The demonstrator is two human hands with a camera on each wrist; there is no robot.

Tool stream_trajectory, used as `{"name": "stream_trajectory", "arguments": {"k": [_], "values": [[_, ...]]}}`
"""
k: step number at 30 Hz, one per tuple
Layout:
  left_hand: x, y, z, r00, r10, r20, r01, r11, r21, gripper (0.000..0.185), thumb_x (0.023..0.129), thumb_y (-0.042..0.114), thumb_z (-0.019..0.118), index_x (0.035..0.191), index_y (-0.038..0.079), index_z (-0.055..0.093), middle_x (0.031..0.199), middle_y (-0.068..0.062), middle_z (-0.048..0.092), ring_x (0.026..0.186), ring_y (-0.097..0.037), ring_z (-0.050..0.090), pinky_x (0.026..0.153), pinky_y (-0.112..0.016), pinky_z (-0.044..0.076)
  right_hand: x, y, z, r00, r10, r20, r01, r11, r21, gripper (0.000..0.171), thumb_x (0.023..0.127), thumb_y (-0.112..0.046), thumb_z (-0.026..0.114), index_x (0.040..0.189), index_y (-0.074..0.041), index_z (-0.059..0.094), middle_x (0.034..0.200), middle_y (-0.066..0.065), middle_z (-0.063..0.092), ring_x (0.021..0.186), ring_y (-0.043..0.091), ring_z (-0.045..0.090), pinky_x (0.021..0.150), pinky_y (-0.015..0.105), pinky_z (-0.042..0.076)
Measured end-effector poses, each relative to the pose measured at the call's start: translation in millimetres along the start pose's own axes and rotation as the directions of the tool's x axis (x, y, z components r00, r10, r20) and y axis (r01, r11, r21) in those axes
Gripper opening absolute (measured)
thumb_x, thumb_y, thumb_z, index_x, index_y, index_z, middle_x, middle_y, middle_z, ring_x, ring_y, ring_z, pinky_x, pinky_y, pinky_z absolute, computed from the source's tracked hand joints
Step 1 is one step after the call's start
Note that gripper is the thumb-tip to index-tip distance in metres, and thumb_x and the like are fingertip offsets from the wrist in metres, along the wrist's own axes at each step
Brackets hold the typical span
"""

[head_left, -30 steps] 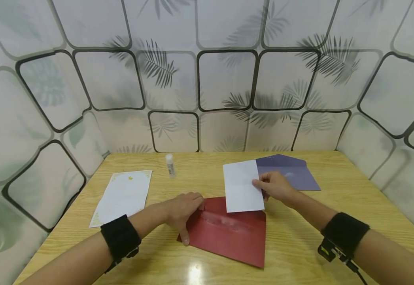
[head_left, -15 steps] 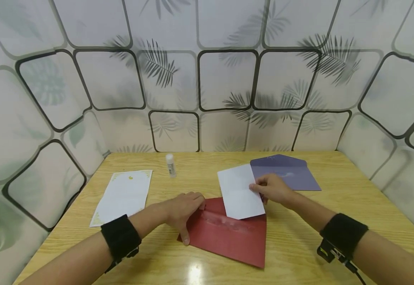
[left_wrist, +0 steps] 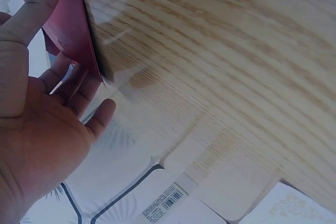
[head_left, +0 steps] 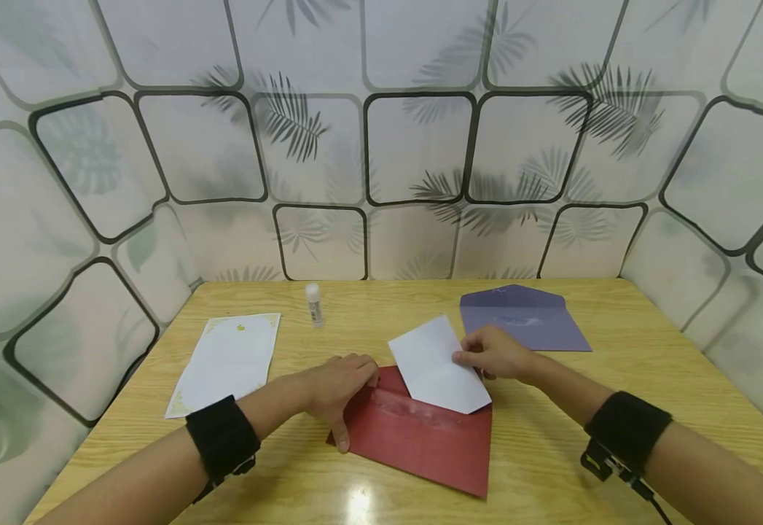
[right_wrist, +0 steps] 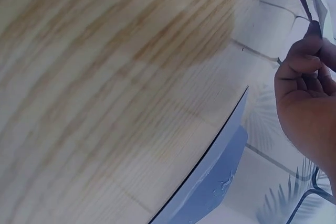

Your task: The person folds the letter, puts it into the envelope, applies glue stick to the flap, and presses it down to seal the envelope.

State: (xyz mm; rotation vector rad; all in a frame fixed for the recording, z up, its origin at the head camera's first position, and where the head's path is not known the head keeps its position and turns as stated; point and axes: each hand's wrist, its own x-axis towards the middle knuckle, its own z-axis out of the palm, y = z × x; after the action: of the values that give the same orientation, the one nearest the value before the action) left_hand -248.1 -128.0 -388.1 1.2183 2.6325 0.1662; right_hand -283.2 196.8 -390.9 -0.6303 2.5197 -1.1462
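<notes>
A folded white sheet (head_left: 436, 362) is lying tilted over the red envelope (head_left: 420, 437) at mid-desk, its lower corner hiding part of the envelope's glossy upper edge, with the right hand (head_left: 494, 354) pinching its right edge between thumb and fingers. The left hand (head_left: 337, 384) is pressing spread fingers on the envelope's left corner. Farther out on the wood-grain desk (head_left: 552, 437) are lying a flat purple envelope (head_left: 525, 321), a glue stick (head_left: 314, 304) and a bordered letter sheet (head_left: 227, 361).
</notes>
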Motion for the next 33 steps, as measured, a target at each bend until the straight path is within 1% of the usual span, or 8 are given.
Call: {"name": "stream_trajectory", "arguments": {"k": [4,7,10,14,19,23,28,33], "values": [[-0.2,0.1,-0.4,1.000,0.006,-0.002,-0.006,1.000,0.006,0.093,0.048,0.050,0.099,0.119,0.014,0.050,0.117,0.003,0.051,0.111,-0.014,0.048,0.099,-0.041,0.044,1,1,1,0.998,-0.051,0.035,0.053,0.996,-0.065,0.027,0.098,-0.020,0.065,0.075,-0.005,0.066,0.055,-0.005,0.047,0.047,0.006,0.039,0.047,0.024,0.037],[-0.5,0.3,-1.0,1.000,0.007,0.000,-0.007,1.000,0.002,0.092,0.048,0.050,0.099,0.118,0.014,0.050,0.117,0.002,0.050,0.110,-0.014,0.048,0.099,-0.042,0.044,2,1,1,0.991,-0.118,0.060,0.126,0.980,-0.156,0.027,0.097,-0.022,0.066,0.073,-0.008,0.066,0.055,-0.009,0.046,0.047,0.004,0.038,0.048,0.022,0.034],[-0.7,0.5,-1.4,1.000,0.007,0.001,-0.007,1.000,0.001,0.092,0.048,0.050,0.099,0.116,0.014,0.050,0.116,0.003,0.050,0.109,-0.014,0.047,0.098,-0.041,0.044,2,0,2,0.978,-0.191,0.082,0.206,0.942,-0.265,0.031,0.096,-0.023,0.067,0.067,-0.012,0.062,0.055,-0.012,0.042,0.049,0.001,0.036,0.050,0.020,0.032],[-0.3,1.3,-2.0,1.000,0.005,0.002,-0.005,1.000,0.004,0.091,0.048,0.049,0.099,0.117,0.014,0.050,0.117,0.003,0.050,0.110,-0.014,0.048,0.098,-0.040,0.044,2,-4,5,0.965,-0.250,0.086,0.263,0.887,-0.379,0.035,0.096,-0.022,0.068,0.063,-0.015,0.057,0.056,-0.014,0.036,0.051,-0.001,0.032,0.052,0.019,0.030],[0.0,2.0,-2.3,1.000,-0.003,0.005,0.003,1.000,0.014,0.092,0.047,0.048,0.099,0.116,0.014,0.050,0.115,0.003,0.051,0.110,-0.015,0.048,0.099,-0.040,0.044,2,-15,11,0.938,-0.339,0.068,0.327,0.805,-0.494,0.026,0.092,-0.018,0.073,0.069,-0.016,0.059,0.059,-0.013,0.039,0.054,-0.001,0.032,0.053,0.019,0.030],[0.2,1.5,-1.5,1.000,-0.006,0.004,0.006,1.000,0.017,0.092,0.046,0.048,0.100,0.116,0.014,0.050,0.114,0.003,0.051,0.109,-0.014,0.048,0.098,-0.039,0.044,5,-22,16,0.933,-0.350,0.077,0.335,0.777,-0.533,0.018,0.087,-0.018,0.078,0.077,-0.016,0.063,0.065,-0.011,0.049,0.058,0.001,0.037,0.055,0.019,0.034],[0.4,1.8,-0.6,1.000,-0.008,0.007,0.008,1.000,0.019,0.092,0.047,0.048,0.099,0.117,0.015,0.051,0.116,0.003,0.052,0.110,-0.014,0.048,0.099,-0.039,0.044,10,-25,22,0.931,-0.343,0.128,0.353,0.747,-0.563,0.016,0.087,-0.019,0.078,0.078,-0.015,0.066,0.068,-0.011,0.057,0.058,0.000,0.042,0.055,0.019,0.039],[0.1,2.7,-0.6,1.000,-0.009,0.005,0.009,0.999,0.034,0.091,0.047,0.049,0.099,0.116,0.015,0.051,0.114,0.004,0.051,0.109,-0.014,0.047,0.099,-0.040,0.044,14,-26,25,0.927,-0.333,0.176,0.373,0.748,-0.549,0.015,0.086,-0.019,0.078,0.077,-0.015,0.067,0.068,-0.010,0.060,0.058,0.000,0.045,0.055,0.019,0.042]]}}
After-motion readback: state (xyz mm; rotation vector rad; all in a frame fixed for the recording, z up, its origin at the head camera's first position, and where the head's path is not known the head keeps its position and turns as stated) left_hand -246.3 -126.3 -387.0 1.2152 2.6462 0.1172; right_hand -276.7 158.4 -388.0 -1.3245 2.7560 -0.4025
